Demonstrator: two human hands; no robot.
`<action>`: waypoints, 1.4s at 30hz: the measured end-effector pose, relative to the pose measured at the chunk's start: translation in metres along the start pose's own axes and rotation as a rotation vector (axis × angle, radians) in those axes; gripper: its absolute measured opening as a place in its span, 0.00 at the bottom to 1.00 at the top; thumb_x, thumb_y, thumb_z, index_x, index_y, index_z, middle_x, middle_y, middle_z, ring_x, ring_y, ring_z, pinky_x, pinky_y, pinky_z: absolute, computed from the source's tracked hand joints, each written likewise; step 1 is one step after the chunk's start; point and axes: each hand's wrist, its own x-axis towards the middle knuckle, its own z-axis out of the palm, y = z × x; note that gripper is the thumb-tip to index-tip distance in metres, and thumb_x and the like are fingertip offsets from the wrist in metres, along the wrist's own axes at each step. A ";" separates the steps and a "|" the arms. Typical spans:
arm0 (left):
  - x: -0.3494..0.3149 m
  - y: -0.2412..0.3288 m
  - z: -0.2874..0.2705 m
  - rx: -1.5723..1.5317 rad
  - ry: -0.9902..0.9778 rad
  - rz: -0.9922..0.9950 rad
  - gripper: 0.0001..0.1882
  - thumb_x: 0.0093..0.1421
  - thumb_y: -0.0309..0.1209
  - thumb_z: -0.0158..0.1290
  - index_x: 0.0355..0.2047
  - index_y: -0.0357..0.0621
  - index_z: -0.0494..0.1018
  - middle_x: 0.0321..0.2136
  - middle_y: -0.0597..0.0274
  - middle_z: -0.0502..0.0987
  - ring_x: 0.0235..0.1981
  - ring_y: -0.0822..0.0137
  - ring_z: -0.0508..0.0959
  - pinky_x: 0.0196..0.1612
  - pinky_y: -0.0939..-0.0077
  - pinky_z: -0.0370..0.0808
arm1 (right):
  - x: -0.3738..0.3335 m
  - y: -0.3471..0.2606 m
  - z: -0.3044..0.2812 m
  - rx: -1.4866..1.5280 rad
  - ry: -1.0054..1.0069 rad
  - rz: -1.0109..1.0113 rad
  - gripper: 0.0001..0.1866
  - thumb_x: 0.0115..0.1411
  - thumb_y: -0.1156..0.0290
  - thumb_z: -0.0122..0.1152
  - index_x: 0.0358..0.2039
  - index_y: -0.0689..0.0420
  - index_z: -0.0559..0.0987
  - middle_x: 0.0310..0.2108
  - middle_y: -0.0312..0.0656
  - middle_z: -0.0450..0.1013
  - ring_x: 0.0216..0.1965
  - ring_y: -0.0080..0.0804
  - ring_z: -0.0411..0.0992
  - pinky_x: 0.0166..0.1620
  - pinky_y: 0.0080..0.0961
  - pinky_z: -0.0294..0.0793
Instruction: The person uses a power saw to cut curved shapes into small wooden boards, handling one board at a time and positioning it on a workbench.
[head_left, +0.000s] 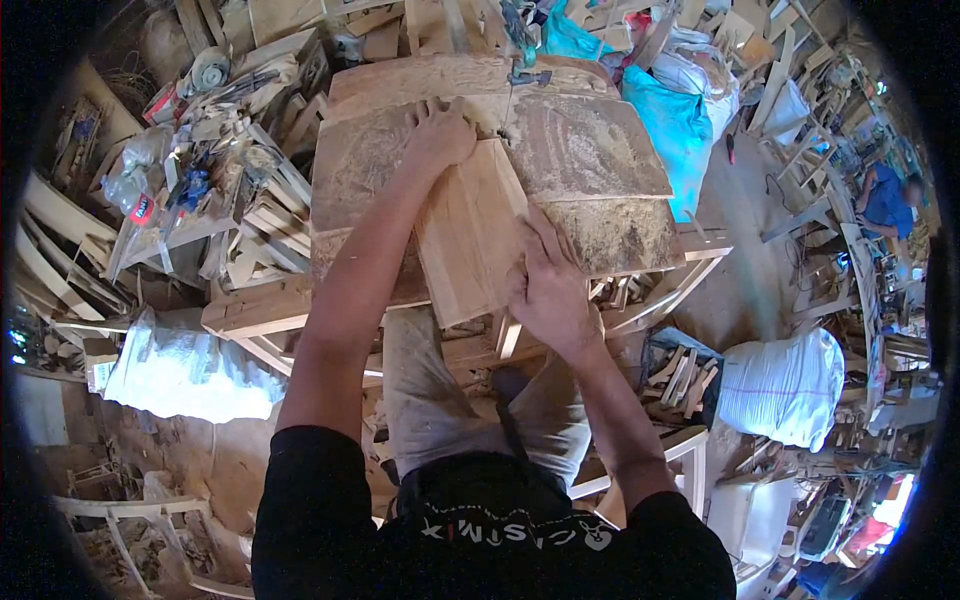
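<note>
Ideally, the right hand (550,275) gripping the board (468,240) holds it flat against the desk (590,150); whether the left hand (443,134) grips is unclear.

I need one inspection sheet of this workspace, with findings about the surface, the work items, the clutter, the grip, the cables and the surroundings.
Surface: brown worktop in several panels, strewn with sawdust.
Work items: one pale wooden board, lying partly over the worktop's near edge.
Clutter: wood pieces heaped at left; turquoise sack beside the worktop at right; white sack on the floor at right.
Grip: left hand at the board's far end; right hand at its right edge.
Cables: thin dark line on the floor at right, possibly a cord; unclear.
Surroundings: another person in blue at far right.
</note>
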 end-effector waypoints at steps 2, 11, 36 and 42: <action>0.009 0.002 0.002 0.073 -0.022 0.030 0.31 0.67 0.45 0.46 0.67 0.46 0.65 0.69 0.32 0.58 0.72 0.32 0.53 0.72 0.32 0.48 | 0.008 0.000 0.001 -0.008 -0.009 0.033 0.29 0.66 0.66 0.57 0.63 0.68 0.65 0.64 0.68 0.61 0.60 0.67 0.68 0.63 0.53 0.71; 0.037 0.007 0.016 0.156 -0.129 -0.019 0.34 0.71 0.48 0.41 0.74 0.53 0.55 0.75 0.37 0.47 0.74 0.31 0.47 0.74 0.32 0.46 | 0.027 0.004 0.022 -0.044 0.094 0.042 0.33 0.63 0.58 0.58 0.61 0.71 0.68 0.60 0.65 0.66 0.58 0.67 0.70 0.65 0.56 0.66; 0.065 0.004 0.028 0.105 -0.074 0.043 0.32 0.65 0.37 0.46 0.67 0.34 0.64 0.72 0.32 0.53 0.72 0.30 0.53 0.72 0.31 0.48 | 0.050 0.023 0.036 -0.035 0.130 0.073 0.33 0.63 0.55 0.59 0.60 0.69 0.72 0.59 0.63 0.69 0.56 0.67 0.71 0.65 0.55 0.66; 0.066 0.011 0.029 0.099 -0.079 -0.010 0.32 0.66 0.38 0.45 0.68 0.38 0.65 0.72 0.34 0.54 0.72 0.31 0.54 0.72 0.32 0.48 | 0.052 0.028 0.036 -0.013 0.137 0.073 0.32 0.63 0.55 0.59 0.59 0.68 0.73 0.59 0.61 0.71 0.57 0.65 0.71 0.65 0.55 0.67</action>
